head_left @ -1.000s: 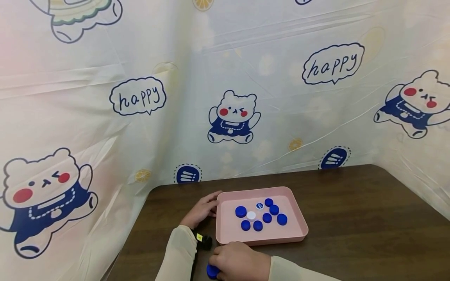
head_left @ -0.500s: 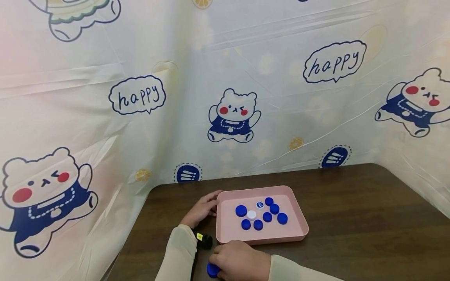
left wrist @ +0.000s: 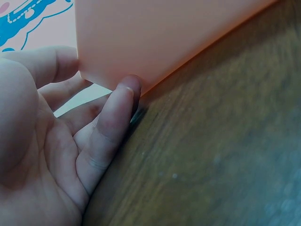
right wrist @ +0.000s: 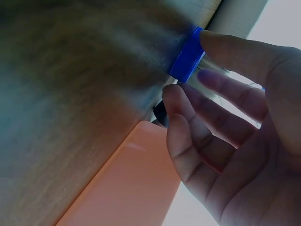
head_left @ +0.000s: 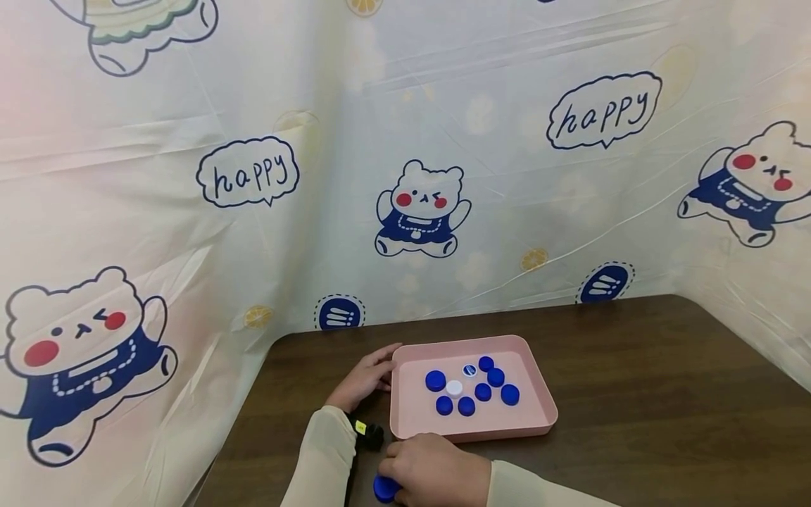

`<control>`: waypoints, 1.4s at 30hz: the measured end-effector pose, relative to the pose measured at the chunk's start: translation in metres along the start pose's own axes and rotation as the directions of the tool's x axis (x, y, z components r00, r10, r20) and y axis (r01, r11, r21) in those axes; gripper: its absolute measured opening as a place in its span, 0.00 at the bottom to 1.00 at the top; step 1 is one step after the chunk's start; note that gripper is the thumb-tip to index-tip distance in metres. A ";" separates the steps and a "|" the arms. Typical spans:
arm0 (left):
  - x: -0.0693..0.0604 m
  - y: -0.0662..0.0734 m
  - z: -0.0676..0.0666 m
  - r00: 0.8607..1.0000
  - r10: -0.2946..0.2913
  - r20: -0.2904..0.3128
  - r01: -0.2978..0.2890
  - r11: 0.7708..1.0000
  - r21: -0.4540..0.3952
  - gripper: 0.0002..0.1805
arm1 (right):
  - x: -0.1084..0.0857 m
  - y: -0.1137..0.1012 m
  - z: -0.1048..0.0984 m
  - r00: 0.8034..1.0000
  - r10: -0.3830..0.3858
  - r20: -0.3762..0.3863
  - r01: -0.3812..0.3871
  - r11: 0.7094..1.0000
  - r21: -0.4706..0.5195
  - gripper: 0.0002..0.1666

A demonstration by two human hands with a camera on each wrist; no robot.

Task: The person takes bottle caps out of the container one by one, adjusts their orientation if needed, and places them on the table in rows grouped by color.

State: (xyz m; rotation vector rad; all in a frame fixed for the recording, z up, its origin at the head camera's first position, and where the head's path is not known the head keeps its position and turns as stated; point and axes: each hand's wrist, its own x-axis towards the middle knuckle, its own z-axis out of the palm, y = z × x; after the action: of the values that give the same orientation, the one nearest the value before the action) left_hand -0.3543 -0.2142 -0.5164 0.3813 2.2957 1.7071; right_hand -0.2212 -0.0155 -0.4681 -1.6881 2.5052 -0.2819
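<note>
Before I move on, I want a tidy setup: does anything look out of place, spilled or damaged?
Mildly: one blue cap is outside the pink tray, in the right hand, while the other caps lie inside. A white cap and a patterned cap stand out among the blue ones. No spill or damage shows.

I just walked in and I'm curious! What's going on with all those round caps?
A person is handling bottle caps at a brown table. Their right hand pinches a blue bottle cap just in front of the pink tray; whether that cap touches the table is hard to tell. Their left hand touches the tray's left end. Inside the tray lie seven more blue caps, a plain white cap and a cap with a blue-and-white top.
</note>
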 end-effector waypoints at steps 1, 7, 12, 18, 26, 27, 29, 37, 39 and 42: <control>0.000 0.001 0.000 1.000 0.002 -0.002 -0.002 1.000 0.001 0.26 | 0.000 0.000 -0.001 1.000 -0.002 -0.004 0.002 1.000 -0.004 0.16; 0.000 0.004 0.000 1.000 -0.002 -0.009 0.002 1.000 0.003 0.26 | -0.003 0.000 -0.004 0.998 -0.018 -0.054 0.018 1.000 0.001 0.13; -0.001 0.005 0.000 1.000 0.004 -0.009 -0.004 1.000 0.003 0.26 | -0.006 0.001 -0.007 0.995 -0.005 -0.100 0.006 1.000 0.006 0.10; 0.000 0.005 0.000 1.000 0.008 -0.003 -0.008 1.000 -0.001 0.26 | -0.007 0.003 -0.017 0.990 0.015 -0.143 -0.016 1.000 -0.007 0.11; 0.003 0.001 -0.003 0.999 0.003 0.036 -0.002 1.000 -0.019 0.27 | -0.008 0.008 -0.032 0.979 0.027 -0.204 -0.040 0.997 -0.060 0.10; 0.003 0.000 -0.003 0.999 0.001 0.033 0.000 1.000 -0.017 0.27 | -0.008 0.009 -0.034 0.977 0.027 -0.212 -0.042 0.997 -0.067 0.10; 0.003 0.000 -0.002 1.000 -0.003 0.021 0.003 1.000 -0.010 0.27 | -0.008 0.011 -0.038 0.974 0.030 -0.225 -0.048 0.996 -0.077 0.10; 0.000 0.002 0.000 1.000 -0.010 0.002 0.010 1.000 -0.002 0.26 | -0.007 0.018 -0.052 0.964 0.100 -0.248 -0.128 0.986 -0.103 0.15; 0.001 0.002 0.000 1.000 -0.010 0.009 0.010 1.000 -0.006 0.26 | -0.007 0.019 -0.055 0.962 0.115 -0.246 -0.147 0.983 -0.114 0.15; 0.001 0.001 -0.002 1.000 -0.006 0.024 0.006 1.000 -0.017 0.26 | -0.006 0.021 -0.061 0.961 0.140 -0.239 -0.174 0.976 -0.128 0.16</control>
State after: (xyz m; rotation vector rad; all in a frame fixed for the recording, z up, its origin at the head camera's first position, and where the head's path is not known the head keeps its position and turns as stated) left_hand -0.3561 -0.2148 -0.5150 0.3886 2.2615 1.7093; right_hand -0.2496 0.0036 -0.4134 -1.5727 2.8769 -0.2979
